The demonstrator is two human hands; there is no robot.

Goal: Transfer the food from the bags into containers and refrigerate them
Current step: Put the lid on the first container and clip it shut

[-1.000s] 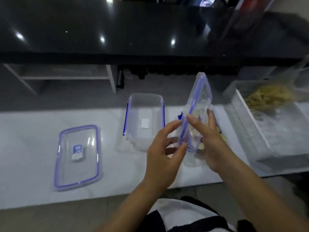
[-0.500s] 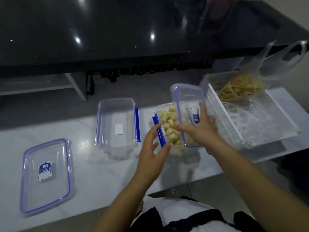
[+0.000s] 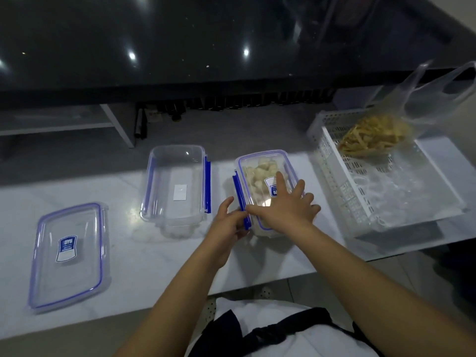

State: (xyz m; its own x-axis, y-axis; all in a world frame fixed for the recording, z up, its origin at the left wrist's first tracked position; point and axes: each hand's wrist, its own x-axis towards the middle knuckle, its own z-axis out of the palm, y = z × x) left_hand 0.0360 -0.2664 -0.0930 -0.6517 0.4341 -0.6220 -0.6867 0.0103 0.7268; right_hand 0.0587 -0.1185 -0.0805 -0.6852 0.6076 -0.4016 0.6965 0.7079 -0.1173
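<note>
While the right hand [image 3: 286, 210] lies flat with spread, straight fingers [image 3: 297, 188] pressing on the clear lid [image 3: 260, 161] of the filled container [image 3: 257, 229], the left hand [image 3: 226, 222] sits at that container's left side, its fingers curled and pinching the blue side latch [image 3: 239, 195]. Pale food chunks [image 3: 257, 173] show through the lid, which lies level on the container. This container stands on the white bench [image 3: 144, 261], near its front edge and about mid-way along. Just to its left stands a second clear container [image 3: 176, 186], open and holding no food, with blue latches along both long sides and a small white label on its floor. Further left, apart from both, its loose lid [image 3: 68, 256] lies flat on the bench, blue seal round the rim and a blue-and-white sticker at its centre. To the right of the filled container sits a white perforated basket [image 3: 332, 161]. At the basket's far end rests a clear plastic bag [image 3: 435, 99] of yellowish food strips [image 3: 371, 136], its handles sticking upward. Crumpled clear plastic lies in the basket's near part; whether it is another bag I cannot tell.
</note>
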